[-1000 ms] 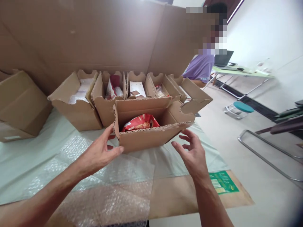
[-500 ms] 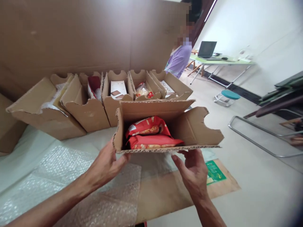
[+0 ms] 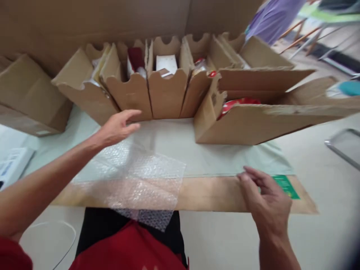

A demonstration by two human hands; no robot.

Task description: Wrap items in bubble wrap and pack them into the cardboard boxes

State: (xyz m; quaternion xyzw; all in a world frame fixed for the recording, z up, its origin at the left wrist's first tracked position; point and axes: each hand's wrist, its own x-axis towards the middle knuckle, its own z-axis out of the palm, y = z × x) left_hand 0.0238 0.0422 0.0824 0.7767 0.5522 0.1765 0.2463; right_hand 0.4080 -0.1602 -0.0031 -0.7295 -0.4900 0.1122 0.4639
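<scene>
My left hand [image 3: 119, 127] hovers over the bubble wrap [image 3: 143, 176], in front of the row of cardboard boxes. Its fingers are apart and it holds nothing. My right hand [image 3: 267, 198] is above the table's front edge, close to a green label [image 3: 285, 186]. Its fingers are curled, thumb and forefinger tips close together, with nothing visible in them. Beyond it, a narrow open-topped cardboard box [image 3: 236, 125] stands on the pale cloth, touched by neither hand. Red snack packets [image 3: 239, 103] show inside it, mostly hidden by the near wall.
Several upright cardboard boxes [image 3: 165, 93] line the back, holding a white carton [image 3: 166, 64], a dark red packet [image 3: 135, 58] and other packets. Another box [image 3: 30, 97] stands at left, near a white object [image 3: 17, 165]. Behind at right is a person's purple garment [image 3: 272, 20].
Both hands have let go of the box with the red packets. It now stands on the table at the right. My left hand is left of it, my right hand nearer me. The view has tilted down.
</scene>
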